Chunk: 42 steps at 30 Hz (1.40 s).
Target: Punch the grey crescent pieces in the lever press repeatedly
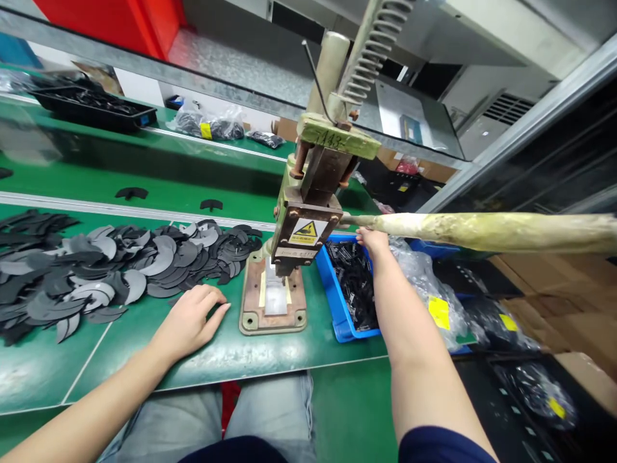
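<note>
My left hand [200, 318] rests on the green tabletop beside a pile of flat black and grey curved pieces [159, 257]; its fingers bend loosely, thumb apart, with nothing visible in them. My right hand [373, 241] is at the far right corner of a blue bin [343, 326] filled with small black parts [354, 276]. Its fingers are drawn together, and what they hold, if anything, is hidden. Between my hands stands a hand press [308, 212] with a warning label. Under its ram lies a pale, clear-looking block [276, 300] on the base plate [248, 302].
The long press lever [457, 228] reaches right, just above my right hand. Plastic bags of parts [417, 270] lie beyond the bin. Behind the pile runs a green belt-like surface [87, 173] with a few black pieces. A black tray [91, 106] sits at the back left.
</note>
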{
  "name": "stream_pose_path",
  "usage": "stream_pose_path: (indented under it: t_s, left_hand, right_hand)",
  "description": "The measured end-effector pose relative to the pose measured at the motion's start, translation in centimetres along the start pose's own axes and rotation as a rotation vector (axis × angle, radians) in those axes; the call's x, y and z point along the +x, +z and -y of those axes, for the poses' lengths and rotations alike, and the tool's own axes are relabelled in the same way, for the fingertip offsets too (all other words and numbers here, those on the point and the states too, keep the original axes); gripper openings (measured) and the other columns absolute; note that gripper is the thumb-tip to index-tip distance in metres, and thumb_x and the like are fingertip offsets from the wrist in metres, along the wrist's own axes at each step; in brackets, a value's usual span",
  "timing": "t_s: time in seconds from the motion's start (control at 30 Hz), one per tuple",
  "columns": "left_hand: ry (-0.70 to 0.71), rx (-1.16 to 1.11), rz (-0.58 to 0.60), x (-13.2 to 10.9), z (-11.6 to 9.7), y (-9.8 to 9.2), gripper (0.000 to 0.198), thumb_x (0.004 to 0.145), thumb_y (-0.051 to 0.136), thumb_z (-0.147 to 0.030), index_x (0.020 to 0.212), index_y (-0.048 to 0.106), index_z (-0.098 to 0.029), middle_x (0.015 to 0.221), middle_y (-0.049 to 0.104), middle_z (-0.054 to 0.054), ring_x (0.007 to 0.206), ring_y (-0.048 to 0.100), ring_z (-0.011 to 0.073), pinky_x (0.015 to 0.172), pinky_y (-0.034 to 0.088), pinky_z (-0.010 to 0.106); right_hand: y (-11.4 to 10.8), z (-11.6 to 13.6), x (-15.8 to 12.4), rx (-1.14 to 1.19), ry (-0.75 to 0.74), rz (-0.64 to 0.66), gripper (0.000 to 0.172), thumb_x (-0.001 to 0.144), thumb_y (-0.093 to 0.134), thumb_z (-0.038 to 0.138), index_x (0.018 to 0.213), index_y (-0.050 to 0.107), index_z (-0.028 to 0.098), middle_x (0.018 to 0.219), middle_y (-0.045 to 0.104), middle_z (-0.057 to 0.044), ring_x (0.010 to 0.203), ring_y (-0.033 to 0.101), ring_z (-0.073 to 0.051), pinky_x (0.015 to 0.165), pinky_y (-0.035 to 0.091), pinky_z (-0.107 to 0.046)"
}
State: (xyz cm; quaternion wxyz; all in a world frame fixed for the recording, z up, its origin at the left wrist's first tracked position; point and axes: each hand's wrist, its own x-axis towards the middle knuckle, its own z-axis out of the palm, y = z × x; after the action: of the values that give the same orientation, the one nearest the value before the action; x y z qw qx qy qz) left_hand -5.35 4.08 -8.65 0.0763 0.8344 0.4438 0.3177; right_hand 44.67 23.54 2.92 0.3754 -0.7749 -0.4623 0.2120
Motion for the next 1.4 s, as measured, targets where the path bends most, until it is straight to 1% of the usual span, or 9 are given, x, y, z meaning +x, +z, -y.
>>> stream_pose_path:
  t_s: [0.13, 0.23, 0.4, 0.57, 0.77, 1.03, 1.17, 1.27, 1.4]
  left_hand:
    - [0.015, 0.013, 0.015, 0.3, -0.1, -0.1, 0.011, 0.103, 0.061, -0.033, 0.101, 0.065, -0.022, 0.104, 0.071, 0.007, 0.098, 0.064, 0.0241, 0.088, 0.048, 0.039]
    - [0.014, 0.065, 0.016, 0.3, -1.1, -0.5, 0.015, 0.103, 0.060, -0.034, 0.095, 0.065, -0.022, 0.098, 0.070, 0.007, 0.094, 0.064, 0.0239, 0.085, 0.047, 0.038]
    - [-0.077, 0.121, 0.061, -1.7, -2.3, -1.8, 0.026, 0.106, 0.055, -0.039, 0.088, 0.063, -0.022, 0.090, 0.066, 0.005, 0.082, 0.063, 0.0198, 0.074, 0.045, 0.034]
    - [-0.214, 0.282, 0.097, -3.9, -0.9, -3.6, 0.031, 0.106, 0.053, -0.046, 0.090, 0.062, -0.021, 0.090, 0.064, 0.007, 0.085, 0.060, 0.0242, 0.076, 0.044, 0.038]
    - [-0.182, 0.264, 0.067, -2.5, 1.8, -4.0, 0.024, 0.104, 0.057, -0.043, 0.100, 0.065, -0.020, 0.105, 0.068, 0.011, 0.102, 0.062, 0.0280, 0.091, 0.048, 0.043]
    - [-0.159, 0.099, -0.080, -2.7, 1.5, -3.7, 0.018, 0.103, 0.057, -0.037, 0.100, 0.065, -0.021, 0.105, 0.070, 0.010, 0.103, 0.064, 0.0258, 0.095, 0.051, 0.043]
    - [-0.144, 0.060, -0.179, -3.0, 1.1, -4.1, 0.012, 0.101, 0.060, -0.033, 0.099, 0.064, -0.022, 0.105, 0.072, 0.009, 0.104, 0.066, 0.0250, 0.098, 0.052, 0.043]
    - [-0.099, -0.015, -0.292, -2.5, -1.1, -4.1, 0.008, 0.098, 0.066, -0.029, 0.103, 0.064, -0.023, 0.105, 0.073, 0.008, 0.105, 0.067, 0.0250, 0.099, 0.054, 0.044]
    - [0.006, -0.266, -0.333, -1.0, -7.0, -3.8, 0.024, 0.095, 0.070, -0.024, 0.118, 0.063, -0.024, 0.105, 0.071, 0.007, 0.098, 0.068, 0.0213, 0.089, 0.058, 0.038]
  right_hand:
    - [-3.0, -1.6, -2.5, -0.193, -0.121, 0.140, 0.037, 0.100, 0.065, 0.046, 0.121, 0.066, 0.015, 0.110, 0.071, -0.006, 0.093, 0.069, -0.014, 0.086, 0.062, -0.035]
    - [-5.3, -2.6, -6.0, -0.362, -0.229, 0.333, 0.036, 0.085, 0.080, 0.044, 0.109, 0.072, 0.019, 0.105, 0.076, -0.005, 0.094, 0.071, -0.017, 0.094, 0.058, -0.035]
    - [-6.9, -5.6, -10.7, -0.638, -0.334, 0.544, 0.064, 0.061, 0.090, 0.058, 0.111, 0.074, 0.023, 0.112, 0.080, -0.011, 0.095, 0.074, -0.030, 0.088, 0.059, -0.043]
    - [-6.5, -8.0, -12.1, -0.794, -0.456, 0.534, 0.040, 0.079, 0.068, 0.055, 0.108, 0.073, 0.027, 0.107, 0.079, -0.008, 0.099, 0.071, -0.030, 0.086, 0.055, -0.043]
    - [-5.9, -8.2, -12.2, -0.840, -0.491, 0.376, 0.026, 0.087, 0.056, 0.047, 0.088, 0.071, 0.026, 0.088, 0.075, -0.010, 0.082, 0.068, -0.028, 0.075, 0.049, -0.041]
    - [-7.8, -7.6, -12.7, -0.518, -0.477, 0.117, 0.016, 0.082, 0.066, 0.041, 0.087, 0.071, 0.026, 0.086, 0.075, -0.010, 0.075, 0.066, -0.026, 0.078, 0.052, -0.044]
    - [-8.3, -5.7, -14.8, -0.200, -0.463, -0.063, 0.026, 0.085, 0.071, 0.049, 0.097, 0.071, 0.025, 0.094, 0.075, -0.012, 0.080, 0.068, -0.024, 0.086, 0.055, -0.046]
    - [-6.5, -3.8, -18.8, 0.065, -0.493, -0.079, 0.035, 0.088, 0.069, 0.051, 0.109, 0.068, 0.023, 0.109, 0.075, -0.012, 0.096, 0.071, -0.023, 0.096, 0.058, -0.044]
    - [-0.9, -1.2, -25.9, 0.320, -0.529, 0.042, 0.030, 0.092, 0.071, 0.044, 0.114, 0.067, 0.024, 0.113, 0.073, -0.008, 0.103, 0.072, -0.020, 0.097, 0.060, -0.039]
